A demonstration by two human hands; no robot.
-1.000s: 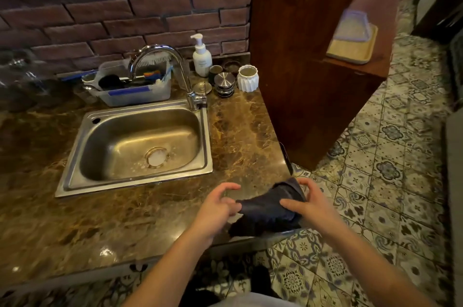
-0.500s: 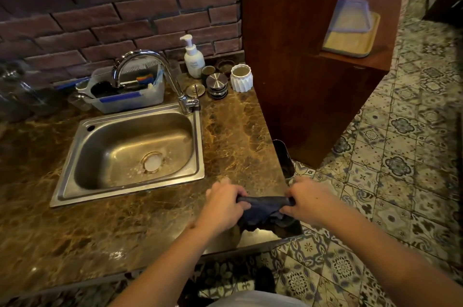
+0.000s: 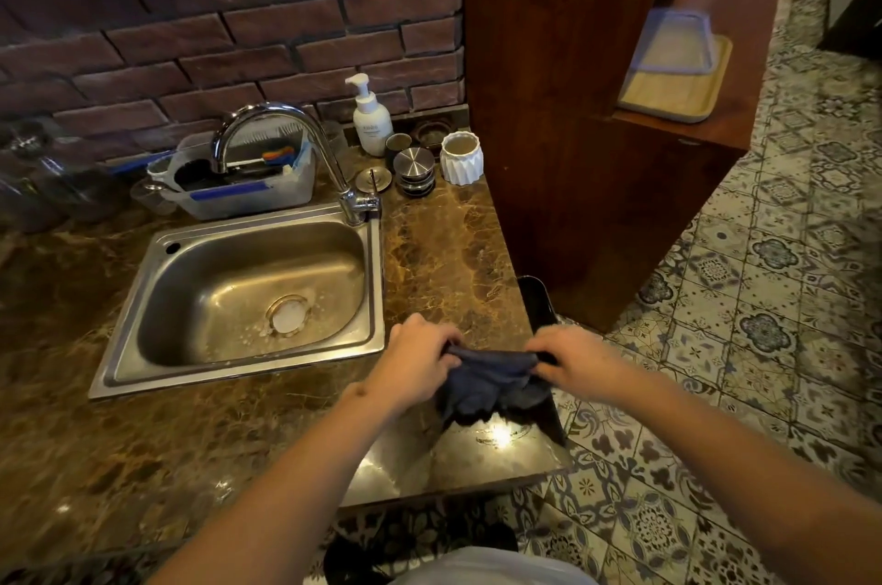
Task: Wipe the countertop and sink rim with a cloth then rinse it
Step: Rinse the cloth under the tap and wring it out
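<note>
A dark blue cloth [image 3: 487,381] hangs bunched between both hands just above the brown marble countertop [image 3: 444,245], near its front right corner. My left hand [image 3: 417,358] grips the cloth's left end and my right hand [image 3: 575,358] grips its right end, stretching the top edge between them. The steel sink [image 3: 377,279] lies to the left of my hands, its basin bare with a round drain. A chrome tap [image 3: 286,126] curves over its back rim. No water is running.
Behind the sink stand a plastic tub of brushes [image 3: 248,193], a white soap pump bottle [image 3: 370,119], stacked steel lids [image 3: 415,169] and a white ribbed cup [image 3: 460,157]. A dark wooden cabinet [image 3: 587,107] rises at the counter's right end. Patterned floor tiles lie beyond.
Both hands closed on the cloth and pulled its top edge taut between them. The view shifted slightly closer to the counter.
</note>
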